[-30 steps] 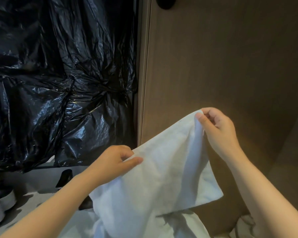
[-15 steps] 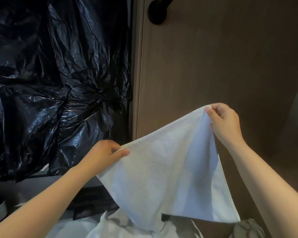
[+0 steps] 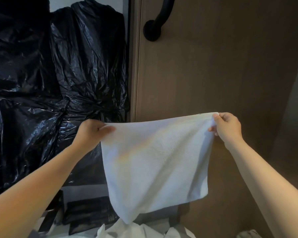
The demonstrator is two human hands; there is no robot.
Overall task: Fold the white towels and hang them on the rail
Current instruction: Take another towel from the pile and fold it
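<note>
White towel [image 3: 155, 160], perhaps unfolded, spans left hand [image 3: 91, 133] to right hand [image 3: 228, 127].

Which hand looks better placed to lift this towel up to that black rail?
Probably the right hand: it pinches the towel by its higher corner, in front of the wooden panel carrying the rail. The left hand sits lower, before the black bags.

**Materials and surface finishes**

The towel [image 3: 155, 157] was white terry cloth, matt and finely napped. The sheeting [image 3: 58, 83] was black plastic film, glossy and heavily creased. The panel [image 3: 213, 66] showed brown wood grain with a smooth, matt finish. The rail [image 3: 155, 25] was black, smooth and low-sheen.
</note>
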